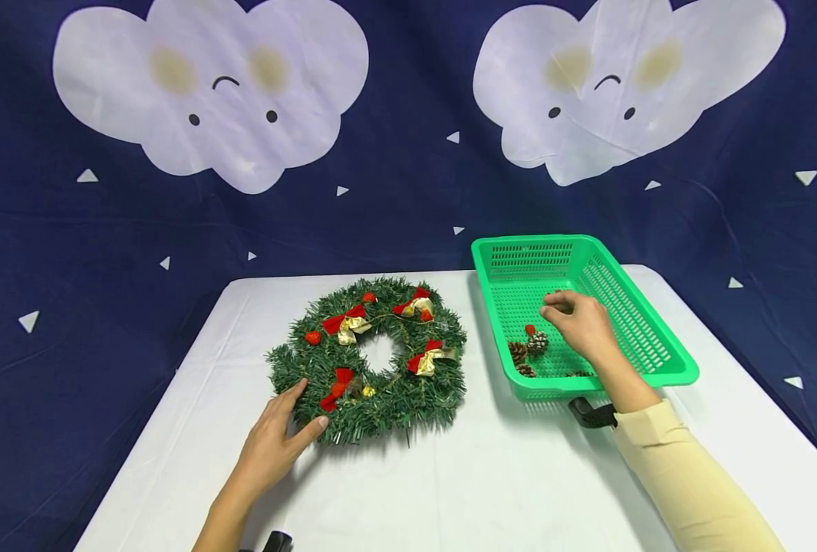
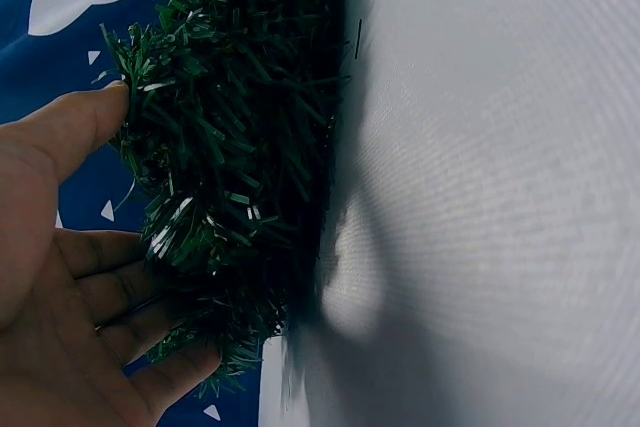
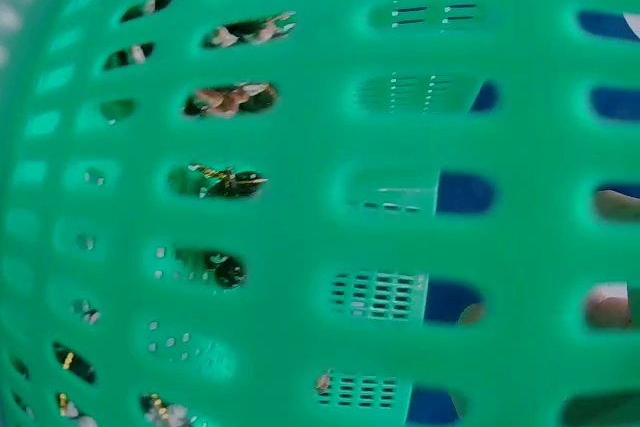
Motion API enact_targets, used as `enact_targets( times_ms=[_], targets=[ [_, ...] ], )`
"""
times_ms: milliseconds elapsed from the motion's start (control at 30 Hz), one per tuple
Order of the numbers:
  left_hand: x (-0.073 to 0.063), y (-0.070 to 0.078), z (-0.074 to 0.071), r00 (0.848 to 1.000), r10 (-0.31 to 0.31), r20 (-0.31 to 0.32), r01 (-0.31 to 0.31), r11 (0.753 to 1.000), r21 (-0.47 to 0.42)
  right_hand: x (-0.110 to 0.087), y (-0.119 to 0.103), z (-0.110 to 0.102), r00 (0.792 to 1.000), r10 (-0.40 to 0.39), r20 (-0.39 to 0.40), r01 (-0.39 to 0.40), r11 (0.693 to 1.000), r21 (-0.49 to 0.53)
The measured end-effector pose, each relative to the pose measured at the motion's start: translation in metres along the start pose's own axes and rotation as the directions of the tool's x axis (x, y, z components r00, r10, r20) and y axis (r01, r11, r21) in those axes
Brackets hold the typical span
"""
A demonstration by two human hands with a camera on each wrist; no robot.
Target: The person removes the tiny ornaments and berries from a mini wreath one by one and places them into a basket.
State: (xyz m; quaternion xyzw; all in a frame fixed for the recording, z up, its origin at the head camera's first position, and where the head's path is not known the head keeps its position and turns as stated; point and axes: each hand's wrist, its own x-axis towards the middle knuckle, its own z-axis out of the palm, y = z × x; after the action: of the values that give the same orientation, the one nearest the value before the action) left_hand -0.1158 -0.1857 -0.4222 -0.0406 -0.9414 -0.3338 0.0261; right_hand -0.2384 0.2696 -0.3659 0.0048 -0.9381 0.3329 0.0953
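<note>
A green tinsel wreath (image 1: 408, 399) with red-and-gold bows (image 1: 344, 325) and red berries (image 1: 312, 337) lies on the white table. My left hand (image 1: 273, 441) rests at its near left edge, thumb and fingers spread against the tinsel (image 2: 230, 147). Over the green basket (image 1: 677, 376) hovers my right hand (image 1: 581, 326), its fingers loosely bent and the thumb a little apart from them; nothing shows between. Below it in the basket are pine cones (image 1: 537, 343) and a red berry (image 1: 530, 330). The basket's slotted wall (image 3: 300, 147) covers most of the right wrist view.
The white-covered table (image 1: 408, 498) runs back to a dark blue curtain (image 1: 408, 215) printed with pale clouds (image 1: 215, 153). A black strap piece (image 1: 591, 414) sits at my right wrist, close to the basket's near side.
</note>
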Motion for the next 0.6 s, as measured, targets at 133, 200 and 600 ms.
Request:
enact_targets(
  times_ms=[133, 200, 600],
  targets=[
    [0.0, 0.0, 0.0, 1.0, -0.004, 0.003, 0.004, 1.0, 0.0, -0.005, -0.007, -0.002, 1.0, -0.024, -0.011, 0.024, 1.0, 0.007],
    [0.0, 0.0, 0.0, 1.0, -0.005, 0.003, 0.005, 1.0, -0.002, -0.007, -0.013, -0.002, 0.999, -0.037, -0.022, 0.037, 0.999, 0.019],
    [0.0, -0.001, 0.0, 1.0, -0.006, 0.003, 0.006, 1.0, -0.01, -0.017, -0.045, 0.008, 0.984, -0.139, -0.111, 0.149, 0.984, 0.092]
  ],
)
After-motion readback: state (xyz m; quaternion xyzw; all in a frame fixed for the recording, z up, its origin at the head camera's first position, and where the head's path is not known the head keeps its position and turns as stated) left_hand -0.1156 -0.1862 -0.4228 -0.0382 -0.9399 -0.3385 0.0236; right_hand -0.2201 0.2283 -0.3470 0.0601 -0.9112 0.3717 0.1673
